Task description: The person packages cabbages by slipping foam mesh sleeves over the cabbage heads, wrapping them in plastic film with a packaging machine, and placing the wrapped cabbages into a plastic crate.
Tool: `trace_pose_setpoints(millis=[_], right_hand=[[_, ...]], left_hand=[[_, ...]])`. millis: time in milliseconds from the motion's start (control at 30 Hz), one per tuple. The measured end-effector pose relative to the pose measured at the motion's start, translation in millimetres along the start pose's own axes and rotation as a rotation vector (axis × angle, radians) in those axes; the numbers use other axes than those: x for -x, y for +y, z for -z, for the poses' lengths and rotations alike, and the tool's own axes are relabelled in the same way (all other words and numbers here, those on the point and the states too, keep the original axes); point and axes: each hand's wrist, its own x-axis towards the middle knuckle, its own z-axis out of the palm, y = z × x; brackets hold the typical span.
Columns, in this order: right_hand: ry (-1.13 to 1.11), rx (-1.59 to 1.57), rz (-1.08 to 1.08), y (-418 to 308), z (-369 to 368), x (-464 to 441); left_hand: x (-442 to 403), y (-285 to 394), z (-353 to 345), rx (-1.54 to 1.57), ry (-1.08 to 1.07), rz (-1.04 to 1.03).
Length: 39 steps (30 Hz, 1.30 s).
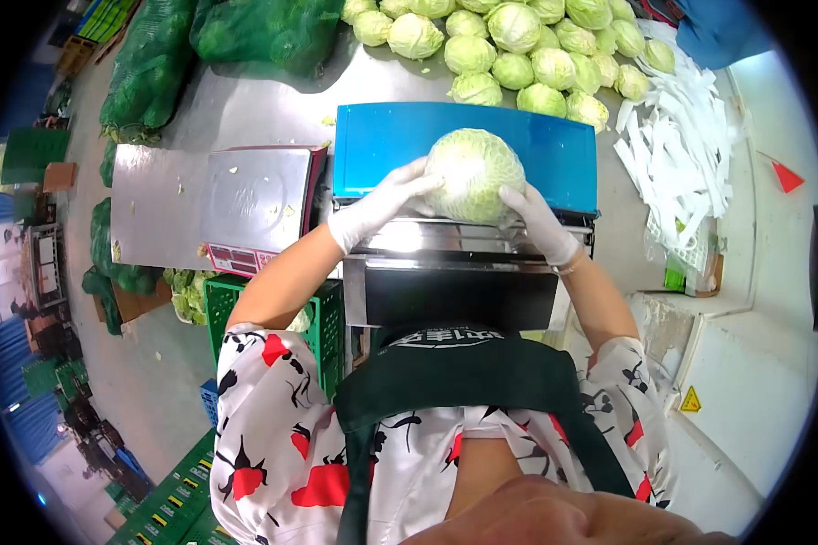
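A pale green cabbage (pixel 474 171) is held between my two white-gloved hands, in front of a blue panel (pixel 377 136). It has a glossy surface, perhaps clear film, though I cannot be sure. My left hand (pixel 388 202) grips its left side, the thumb and fingers against the leaves. At the lower right, my right hand (pixel 542 227) presses its fingers to the cabbage. Below the hands runs the metal edge of a bench-top machine (pixel 450 243) with a dark front. The underside of the cabbage is hidden.
Left of the machine stands a scale (pixel 256 195) with a steel plate. Loose cabbages (pixel 515 32) are heaped at the back, beside green net sacks (pixel 268 36). White strips (pixel 686 136) pile up on the right. A green crate (pixel 327 331) stands below on the left.
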Motion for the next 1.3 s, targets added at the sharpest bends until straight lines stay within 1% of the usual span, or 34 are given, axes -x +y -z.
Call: trace_pose_setpoints(millis=[33, 67, 133, 200, 233, 267, 333, 400, 433, 533, 567, 633, 667, 733, 767, 800, 867, 900, 933, 1000, 1033, 1067, 1100, 1133, 1167, 1200, 1233, 1267, 1300], right_hand=[[0.0, -0.028, 0.028, -2, -10, 20], [-0.011, 0.073, -0.045, 2, -8, 39], [-0.054, 0.095, -0.19, 6, -23, 93], [-0.074, 0.06, -0.314, 7, -45, 137], [-0.074, 0.032, -0.382, 4, -57, 153], [-0.066, 0.02, -0.42, 28, -57, 156], [-0.048, -0.003, -0.496, 76, -56, 162], [-0.052, -0.049, -0.57, 83, -59, 140], [-0.107, -0.12, -0.606, 88, -58, 131], [-0.173, -0.367, -0.689, 115, -57, 116], [-0.189, -0.408, -0.652, 105, -58, 118], [-0.162, -0.41, -0.673, 112, -47, 130], [-0.148, -0.408, -0.682, 117, -41, 136], [-0.018, -0.012, -0.431, 133, -45, 159], [0.049, 0.18, -0.304, 144, -49, 170], [0.187, 0.328, -0.187, 158, -52, 181], [0.465, 0.627, 0.044, 180, -59, 197], [0.585, 0.81, 0.186, 187, -51, 201], [0.562, 0.661, 0.16, 166, -50, 196], [0.528, -0.138, -0.276, 137, -54, 190], [0.543, -0.168, -0.271, 130, -50, 191], [0.557, -0.195, -0.263, 124, -43, 194], [0.572, -0.222, -0.259, 124, -38, 197], [0.584, -0.239, -0.323, 128, -36, 200], [0.596, -0.259, -0.384, 136, -34, 202], [0.61, -0.278, -0.443, 148, -32, 205], [0.578, -0.079, -0.444, 182, -27, 209], [0.441, 0.217, -0.41, 225, -24, 213], [0.268, 0.515, -0.285, 267, -25, 208]], left_hand=[[16, 0, -9, 0.014, -0.028, 0.056], [31, -1, -17, 0.028, -0.055, 0.109], [70, -10, -36, 0.109, -0.191, 0.352], [109, -12, -65, 0.154, -0.282, 0.434], [122, -23, -72, 0.138, -0.321, 0.428], [128, -39, -75, 0.17, -0.32, 0.51], [128, -75, -70, 0.238, -0.319, 0.59], [122, -119, -57, 0.262, -0.257, 0.69], [120, -131, -51, 0.306, -0.252, 0.747], [126, -137, -54, 0.356, -0.22, 0.798], [130, -132, -55, 0.422, -0.189, 0.762], [145, -122, -58, 0.56, -0.127, 0.695], [155, -125, -60, 0.402, -0.068, 0.609], [180, -140, -63, 0.084, 0.044, 0.43], [191, -143, -68, 0.028, 0.115, 0.317], [197, -147, -73, -0.19, 0.196, 0.174], [202, -145, -71, -0.925, 0.309, -0.2], [203, -146, -75, -0.668, 0.413, -0.071], [199, -145, -77, -0.425, 0.52, 0.016], [192, -128, -82, -0.145, 0.536, 0.03], [188, -122, -84, -0.071, 0.539, 0.026], [187, -101, -84, -0.042, 0.519, 0.014], [187, -97, -79, 0.027, 0.533, 0.038], [190, -96, -72, 0.095, 0.547, 0.067], [197, -119, -62, 0.143, 0.567, 0.124], [202, -142, -56, 0.153, 0.541, 0.272], [208, -166, -50, 0.161, 0.507, 0.418], [215, -171, -48, 0.145, 0.359, 0.617], [213, -197, -55, 0.048, 0.276, 0.61]])
